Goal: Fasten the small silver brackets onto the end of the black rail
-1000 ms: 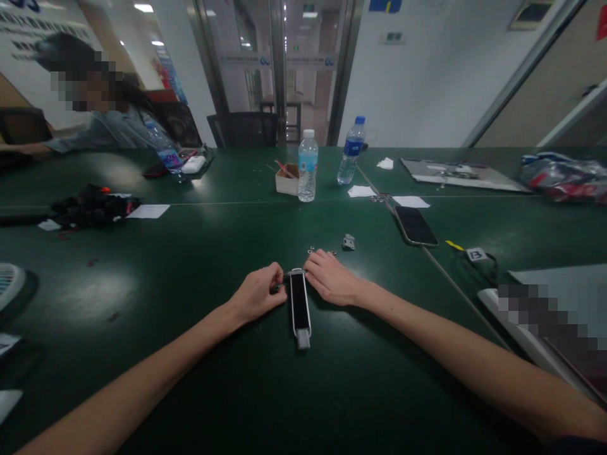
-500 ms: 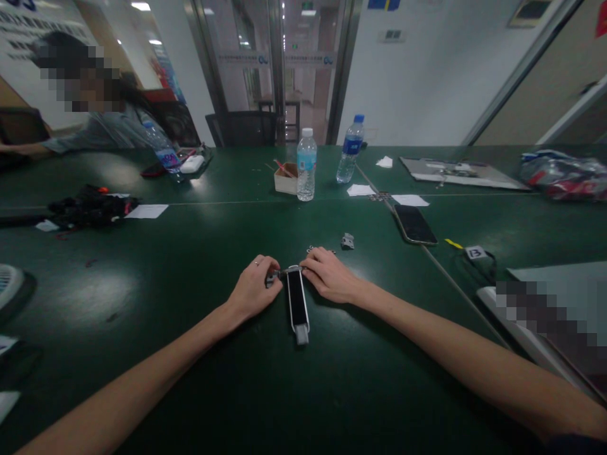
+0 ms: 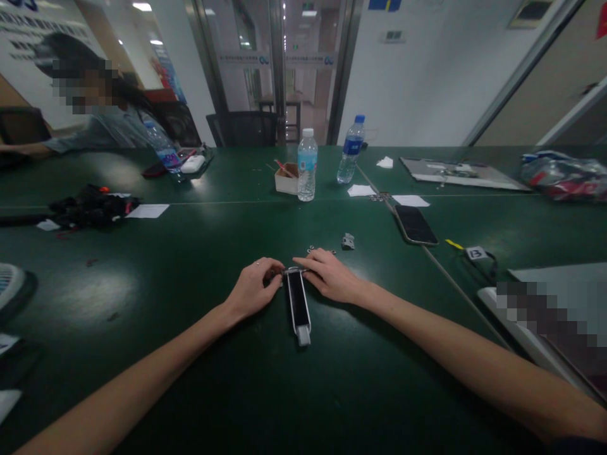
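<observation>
A long black strip in a pale frame lies on the dark green table, with a light grey tab at its near end. A thin metal bar crosses its far end. My left hand is closed beside the bar's left end; a small grey piece at its fingertips is mostly hidden. My right hand grips the frame's far right corner by the bar, its index finger stretched over the bar. Past that hand lie small metal rings and a grey metal bracket.
Farther back stand a small box, a clear bottle and a blue-capped bottle. A phone and a cable with a tag lie rightward. Black bundled material is at left, near a seated person.
My right index finger has stretched out leftward over the bar. My left fingers have closed in, hiding more of the small grey piece. The strip has shifted very slightly.
</observation>
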### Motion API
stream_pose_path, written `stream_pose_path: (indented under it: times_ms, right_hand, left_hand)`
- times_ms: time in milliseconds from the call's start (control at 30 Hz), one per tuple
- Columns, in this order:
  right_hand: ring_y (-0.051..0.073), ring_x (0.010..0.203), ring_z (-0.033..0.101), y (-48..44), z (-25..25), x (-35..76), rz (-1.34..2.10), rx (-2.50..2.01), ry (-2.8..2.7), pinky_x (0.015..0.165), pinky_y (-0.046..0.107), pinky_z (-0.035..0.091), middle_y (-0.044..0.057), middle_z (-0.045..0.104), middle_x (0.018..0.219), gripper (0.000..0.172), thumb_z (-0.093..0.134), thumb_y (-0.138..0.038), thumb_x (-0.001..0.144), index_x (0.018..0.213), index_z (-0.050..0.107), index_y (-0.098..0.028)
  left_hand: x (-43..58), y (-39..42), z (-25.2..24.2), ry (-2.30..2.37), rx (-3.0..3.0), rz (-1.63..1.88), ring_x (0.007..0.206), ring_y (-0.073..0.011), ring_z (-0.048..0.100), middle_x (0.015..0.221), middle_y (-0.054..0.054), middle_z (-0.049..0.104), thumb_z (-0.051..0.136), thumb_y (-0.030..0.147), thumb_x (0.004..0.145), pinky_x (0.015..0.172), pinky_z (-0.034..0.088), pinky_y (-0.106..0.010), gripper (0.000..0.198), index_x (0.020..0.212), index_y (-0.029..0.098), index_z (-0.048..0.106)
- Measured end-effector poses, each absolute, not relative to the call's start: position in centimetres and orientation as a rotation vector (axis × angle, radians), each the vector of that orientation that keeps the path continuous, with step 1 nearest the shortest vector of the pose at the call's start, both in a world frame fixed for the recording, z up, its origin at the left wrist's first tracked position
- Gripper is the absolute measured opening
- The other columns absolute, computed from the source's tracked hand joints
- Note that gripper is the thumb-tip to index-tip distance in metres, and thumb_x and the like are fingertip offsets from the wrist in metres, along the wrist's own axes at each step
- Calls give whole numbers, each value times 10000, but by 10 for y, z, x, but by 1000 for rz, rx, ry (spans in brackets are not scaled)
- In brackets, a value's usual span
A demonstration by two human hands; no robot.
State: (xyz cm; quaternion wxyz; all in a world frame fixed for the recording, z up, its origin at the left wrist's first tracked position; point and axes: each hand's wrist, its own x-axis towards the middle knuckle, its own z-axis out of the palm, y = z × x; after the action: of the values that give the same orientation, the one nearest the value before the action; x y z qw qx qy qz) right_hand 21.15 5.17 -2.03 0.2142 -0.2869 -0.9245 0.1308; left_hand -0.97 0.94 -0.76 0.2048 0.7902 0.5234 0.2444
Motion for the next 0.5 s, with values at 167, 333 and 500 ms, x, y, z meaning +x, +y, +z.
stream_pose_path:
  times_ms: [167, 333, 500]
  right_hand:
    - [206, 917, 490, 51, -23, 210, 359, -805, -2526, 797, 359, 414, 96, 576, 1001, 332, 465, -209, 905, 1225, 526, -149]
    - [220, 904, 486, 50, -19, 211, 263, -860, -2448, 773, 363, 393, 102, 593, 977, 387, 485, -201, 821, 1196, 523, -117]
    - [243, 951, 484, 75, -19, 236, 30, -1141, -2201, 827, 377, 380, 117, 587, 998, 314, 436, -211, 820, 1091, 570, -126]
  left_hand:
    - [-9, 10, -8, 1466, 2211, 724, 705, -172, 567, 862, -42, 613, 508, 207, 864, 615, 483, -296, 168, 995, 152, 598]
    - [-11, 11, -11, 1453, 2208, 758, 700, -170, 563, 851, -40, 605, 510, 210, 863, 608, 476, -292, 170, 995, 149, 599]
    - [-13, 11, -12, 1427, 2156, 727, 739, -178, 573, 903, -51, 604, 504, 238, 872, 616, 494, -299, 206, 1039, 149, 587]
